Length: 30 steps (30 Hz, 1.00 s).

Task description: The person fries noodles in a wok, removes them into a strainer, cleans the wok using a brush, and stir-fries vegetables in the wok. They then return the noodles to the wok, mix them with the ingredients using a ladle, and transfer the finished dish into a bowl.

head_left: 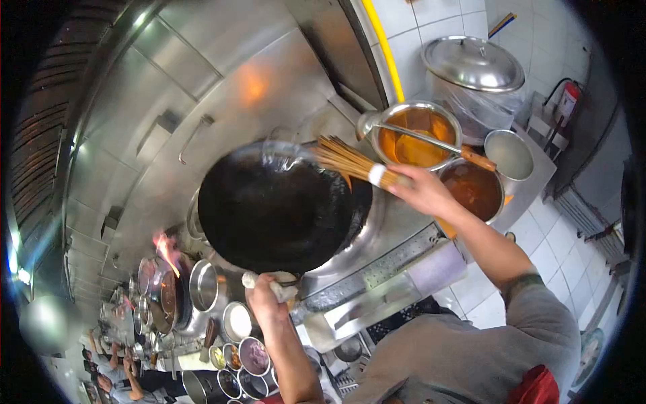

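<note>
A large black wok (276, 209) rests tilted on the stove, with a wet sheen along its upper and right inner wall. My right hand (424, 190) is closed around a bamboo wok brush (353, 163) bound with a white band. The brush's bristle end is over the wok's upper right rim; whether it touches cannot be told. At the wok's near edge, my left hand (266, 301) is closed on a whitish folded cloth (282, 288). The cloth lies against the rim, and the handle beneath it is mostly hidden.
Right of the wok stand a bowl of orange oil (441, 113) with a wooden-handled ladle (437, 139) across it, a pot of brown liquid (474, 192) and a lidded stockpot (474, 64). A flame (165, 252) rises at another burner. Ingredient containers (254, 355) and other people (121, 374) are lower left.
</note>
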Tool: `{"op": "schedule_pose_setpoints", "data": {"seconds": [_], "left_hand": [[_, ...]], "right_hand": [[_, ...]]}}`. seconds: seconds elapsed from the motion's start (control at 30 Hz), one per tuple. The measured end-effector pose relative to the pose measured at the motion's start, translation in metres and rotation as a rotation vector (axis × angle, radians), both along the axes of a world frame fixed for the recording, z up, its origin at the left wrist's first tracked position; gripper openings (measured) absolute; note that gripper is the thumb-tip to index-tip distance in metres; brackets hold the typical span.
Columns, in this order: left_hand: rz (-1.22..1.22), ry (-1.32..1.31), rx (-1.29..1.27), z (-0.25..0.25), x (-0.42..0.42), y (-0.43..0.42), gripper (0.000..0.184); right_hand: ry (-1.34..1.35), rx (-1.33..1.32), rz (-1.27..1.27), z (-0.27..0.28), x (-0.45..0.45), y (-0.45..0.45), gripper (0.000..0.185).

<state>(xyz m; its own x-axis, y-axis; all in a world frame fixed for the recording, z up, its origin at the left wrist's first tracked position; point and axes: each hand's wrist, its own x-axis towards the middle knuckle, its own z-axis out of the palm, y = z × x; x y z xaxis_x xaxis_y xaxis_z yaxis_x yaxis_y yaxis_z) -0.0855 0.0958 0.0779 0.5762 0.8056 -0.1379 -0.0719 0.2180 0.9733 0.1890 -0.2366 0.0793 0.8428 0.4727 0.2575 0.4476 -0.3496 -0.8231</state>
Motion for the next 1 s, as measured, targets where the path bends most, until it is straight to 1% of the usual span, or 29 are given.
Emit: {"op": "schedule_pose_setpoints", "data": {"seconds": [0.03, 0.1, 0.13, 0.17, 0.2, 0.23, 0.3, 0.33, 0.37, 0.4, 0.43, 0.47, 0.5, 0.53, 0.57, 0.6, 0.63, 0.67, 0.7, 0.73, 0.77, 0.8, 0.87, 0.9, 0.93, 0.97, 1.0], "left_hand": [[0.075, -0.048, 0.069, 0.035, 0.016, -0.056, 0.029], [0.042, 0.114, 0.457, 0.035, 0.024, -0.094, 0.030], [-0.036, 0.200, 0.505, 0.037, 0.019, -0.107, 0.049], [-0.092, 0.261, 0.375, 0.059, 0.024, -0.136, 0.051], [-0.037, 0.287, 0.491, 0.040, 0.027, -0.131, 0.051], [0.023, 0.316, 0.598, 0.019, 0.024, -0.127, 0.050], [0.067, 0.248, 0.395, 0.016, 0.024, -0.124, 0.048], [0.084, 0.224, 0.296, 0.015, 0.016, -0.119, 0.046], [0.107, 0.177, 0.321, -0.007, 0.003, -0.101, 0.044], [0.091, 0.114, 0.241, -0.013, 0.000, -0.096, 0.042], [0.077, 0.053, 0.154, -0.019, -0.004, -0.096, 0.040], [0.086, 0.069, 0.030, -0.024, -0.006, -0.098, 0.040], [0.094, 0.069, -0.088, -0.031, -0.001, -0.099, 0.039], [0.132, 0.016, -0.128, -0.054, 0.007, -0.092, 0.031], [0.161, 0.067, -0.280, -0.045, 0.019, -0.099, 0.027], [0.153, -0.026, -0.297, -0.059, 0.030, -0.098, 0.023], [0.176, -0.087, -0.401, -0.090, 0.039, -0.085, 0.021], [0.074, -0.186, -0.466, -0.100, 0.048, -0.080, 0.018], [0.130, -0.143, -0.517, -0.075, 0.062, -0.090, 0.018], [0.125, -0.159, -0.491, -0.093, 0.066, -0.090, 0.020], [0.114, -0.182, -0.461, -0.108, 0.074, -0.084, 0.021], [0.096, -0.184, -0.478, -0.107, 0.076, -0.082, 0.022], [0.052, -0.187, -0.522, -0.100, 0.077, -0.083, 0.023], [0.051, -0.161, -0.514, -0.094, 0.075, -0.082, 0.023], [0.050, -0.134, -0.507, -0.087, 0.072, -0.081, 0.023], [0.049, -0.113, -0.502, -0.084, 0.073, -0.080, 0.022], [0.096, -0.174, -0.487, -0.087, 0.076, -0.081, 0.023]], "right_hand": [[-0.001, -0.030, -0.035, -0.011, 0.014, 0.020, 0.053], [-0.075, -0.069, -0.057, -0.027, 0.039, 0.057, 0.052], [-0.030, -0.022, 0.012, -0.033, 0.038, 0.066, 0.053], [0.009, 0.028, 0.081, -0.036, 0.038, 0.074, 0.053], [0.080, 0.056, 0.094, -0.023, 0.018, 0.071, 0.054], [0.060, 0.071, 0.189, -0.043, 0.015, 0.076, 0.055], [0.063, 0.024, 0.449, -0.035, -0.015, 0.062, 0.055], [0.099, -0.135, 0.627, -0.021, -0.016, 0.049, 0.053], [0.129, -0.301, 0.804, -0.013, -0.009, 0.035, 0.051], [0.088, -0.393, 0.918, -0.029, 0.025, 0.029, 0.050], [0.041, -0.646, 0.881, 0.002, 0.049, 0.026, 0.047], [-0.051, -0.746, 0.706, 0.027, 0.068, 0.028, 0.040], [-0.245, -0.759, 0.432, 0.031, 0.091, 0.038, 0.031], [-0.416, -0.758, 0.108, 0.027, 0.108, 0.059, 0.026], [-0.536, -0.694, 0.036, 0.034, 0.120, 0.082, 0.023], [-0.490, -0.650, -0.019, 0.051, 0.122, 0.099, 0.022], [-0.524, -0.576, -0.039, 0.050, 0.118, 0.119, 0.024], [-0.560, -0.501, -0.059, 0.040, 0.118, 0.143, 0.025], [-0.589, -0.429, -0.078, 0.023, 0.120, 0.168, 0.026], [-0.480, -0.549, -0.018, -0.005, 0.130, 0.200, 0.029], [-0.537, -0.438, -0.054, -0.033, 0.118, 0.224, 0.031], [-0.357, -0.523, 0.055, -0.056, 0.109, 0.249, 0.033], [-0.279, -0.629, 0.211, -0.079, 0.054, 0.266, 0.038], [-0.272, -0.565, 0.432, -0.090, 0.037, 0.261, 0.042], [-0.290, -0.467, 0.615, -0.072, 0.017, 0.242, 0.041], [-0.336, -0.346, 0.762, -0.061, 0.019, 0.228, 0.037], [-0.320, -0.501, 0.769, -0.040, 0.037, 0.214, 0.037]]}}
